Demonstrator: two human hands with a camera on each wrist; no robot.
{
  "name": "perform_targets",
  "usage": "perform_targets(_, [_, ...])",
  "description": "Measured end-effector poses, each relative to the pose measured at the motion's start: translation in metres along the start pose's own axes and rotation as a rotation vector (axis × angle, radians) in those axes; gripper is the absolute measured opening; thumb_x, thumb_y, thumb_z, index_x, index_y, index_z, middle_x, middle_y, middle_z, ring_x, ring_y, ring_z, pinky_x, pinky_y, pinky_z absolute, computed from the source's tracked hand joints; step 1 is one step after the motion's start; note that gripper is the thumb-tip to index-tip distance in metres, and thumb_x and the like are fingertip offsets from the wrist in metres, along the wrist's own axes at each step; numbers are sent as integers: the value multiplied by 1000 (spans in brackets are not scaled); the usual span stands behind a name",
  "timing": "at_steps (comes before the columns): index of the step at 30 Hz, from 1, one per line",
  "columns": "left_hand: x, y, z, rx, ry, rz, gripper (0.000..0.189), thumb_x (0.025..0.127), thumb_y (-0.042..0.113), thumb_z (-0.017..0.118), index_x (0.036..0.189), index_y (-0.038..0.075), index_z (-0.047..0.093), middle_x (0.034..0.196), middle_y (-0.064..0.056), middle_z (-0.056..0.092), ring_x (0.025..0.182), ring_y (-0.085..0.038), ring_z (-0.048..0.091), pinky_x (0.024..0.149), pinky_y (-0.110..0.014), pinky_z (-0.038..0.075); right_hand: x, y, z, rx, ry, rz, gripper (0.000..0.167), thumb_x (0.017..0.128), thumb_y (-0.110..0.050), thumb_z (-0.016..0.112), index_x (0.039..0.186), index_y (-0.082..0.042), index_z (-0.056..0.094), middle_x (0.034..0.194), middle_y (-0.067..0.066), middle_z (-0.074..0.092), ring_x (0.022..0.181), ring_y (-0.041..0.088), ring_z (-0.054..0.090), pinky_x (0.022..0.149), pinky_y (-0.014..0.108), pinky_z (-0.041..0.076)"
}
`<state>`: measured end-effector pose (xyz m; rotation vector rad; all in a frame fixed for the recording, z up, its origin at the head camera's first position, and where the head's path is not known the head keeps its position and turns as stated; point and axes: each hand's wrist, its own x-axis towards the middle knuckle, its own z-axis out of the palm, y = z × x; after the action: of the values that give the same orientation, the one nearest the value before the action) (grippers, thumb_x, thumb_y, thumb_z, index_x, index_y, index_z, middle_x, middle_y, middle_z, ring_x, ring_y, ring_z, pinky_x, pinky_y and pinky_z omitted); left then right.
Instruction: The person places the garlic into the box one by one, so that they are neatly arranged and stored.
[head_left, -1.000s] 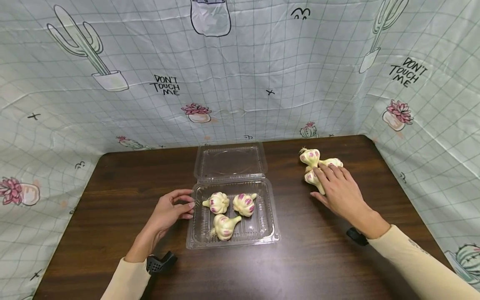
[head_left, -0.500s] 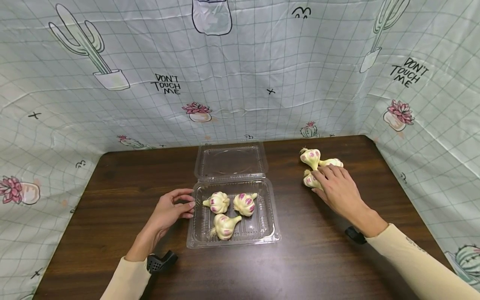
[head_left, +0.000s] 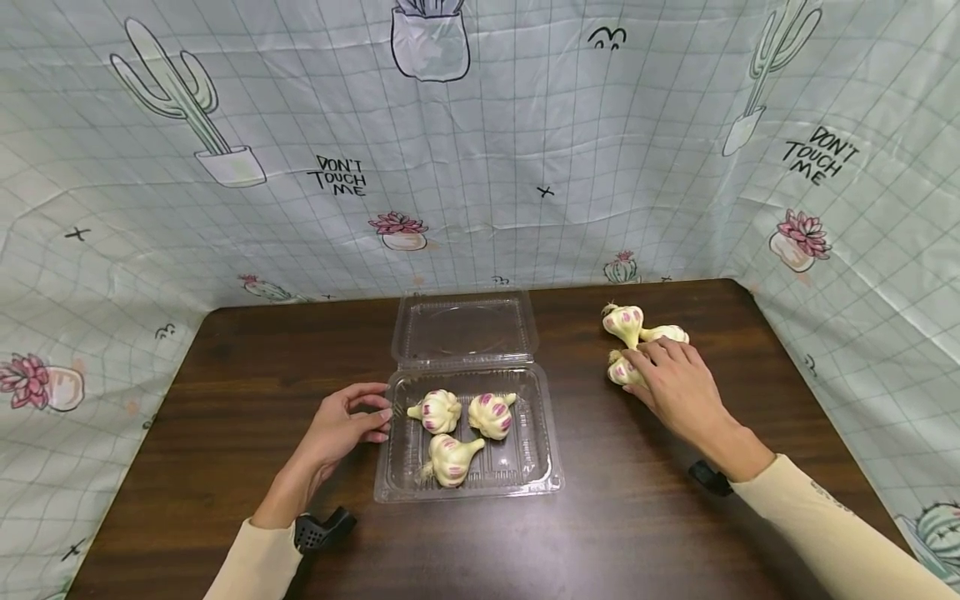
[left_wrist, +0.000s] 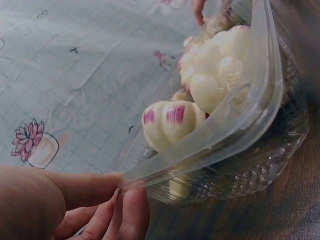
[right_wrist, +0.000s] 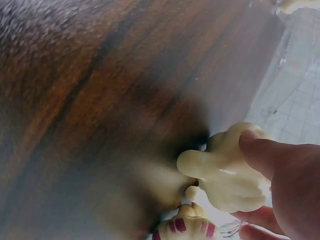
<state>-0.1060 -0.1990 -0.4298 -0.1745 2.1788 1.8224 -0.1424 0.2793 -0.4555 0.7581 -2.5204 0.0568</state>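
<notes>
Brown worktop [head_left: 615, 492] spreads between left hand [head_left: 341, 427], pinching a clear container [head_left: 528, 467], and right hand [head_left: 681, 390], gripping garlic [head_left: 622, 372], curtain [head_left: 480, 150] lining the edge beyond.

Cream garlic bulbs [head_left: 452, 462] carry magenta streaks, the container [head_left: 528, 454] is clear, the table [head_left: 637, 517] dark grained brown, the sleeves [head_left: 255, 560] beige, and the far cloth [head_left: 495, 142] pale with a thin, seemingly grey-green grid and pink printed succulents [head_left: 397, 223].

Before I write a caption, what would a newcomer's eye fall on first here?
Probably the open clear box near the center, holding three garlic bulbs, its left rim pinched by the left hand. To the right, the right hand grips another bulb beside two more bulbs. Behind, a cactus-print backdrop fills the upper head view.
</notes>
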Motion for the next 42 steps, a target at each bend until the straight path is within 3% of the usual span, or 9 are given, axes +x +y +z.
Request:
perform_targets(11, [-1, -2, -1, 8, -7, -1, 46, 102, -7, 64, 146, -12, 50, 112, -12, 64, 77, -11, 69, 70, -26, 64, 12, -16, -22, 49, 54, -31, 50, 82, -22, 88, 124, -1, 71, 117, 20, 70, 111, 44, 62, 92, 59, 52])
perform_targets(19, [0, -1, -1, 8, 1, -3, 47, 101, -7, 64, 145, -12, 50, 111, -12, 64, 75, -11, 69, 69, -25, 64, 33, -47, -48, 124, 105, -144, 48, 87, -25, 81, 127, 0, 70, 125, 18, 69, 113, 44, 62, 97, 57, 52])
perform_targets(25, [0, -1, 0, 7, 1, -5, 46, 102, -7, 64, 146, -12, 50, 112, -13, 64, 76, -11, 69, 70, -26, 64, 43, -72, -60, 173, 108, -233, 50, 86, -24, 82, 128, -3, 69, 130, 18, 68, 115, 41, 62, 99, 55, 52])
perform_targets(32, [0, -1, 1, 5, 3, -5, 46, 101, -7, 64, 145, -12, 51, 112, -13, 64, 76, -11, 69, 69, -26, 64, 50, -98, -63, 192, 101, -317, 53, 85, -27, 84, 132, -6, 68, 132, 14, 69, 118, 35, 63, 103, 50, 53])
perform_targets(39, [0, 0, 1, 2, -1, -8, 47, 102, -7, 64, 146, -11, 50, 114, -14, 63, 77, -11, 69, 70, -25, 64, 53, -121, -58, 156, 79, -417, 48, 93, -36, 71, 133, -9, 66, 132, 12, 69, 119, 32, 64, 104, 46, 54])
perform_targets(42, [-1, 1, 1, 5, -1, -10, 46, 102, -7, 64, 146, -11, 50, 113, -13, 63, 77, -11, 69, 70, -25, 64, 53, -129, -54, 137, 67, -459, 50, 92, -37, 75, 132, -10, 67, 131, 10, 69, 119, 30, 64, 104, 43, 54])
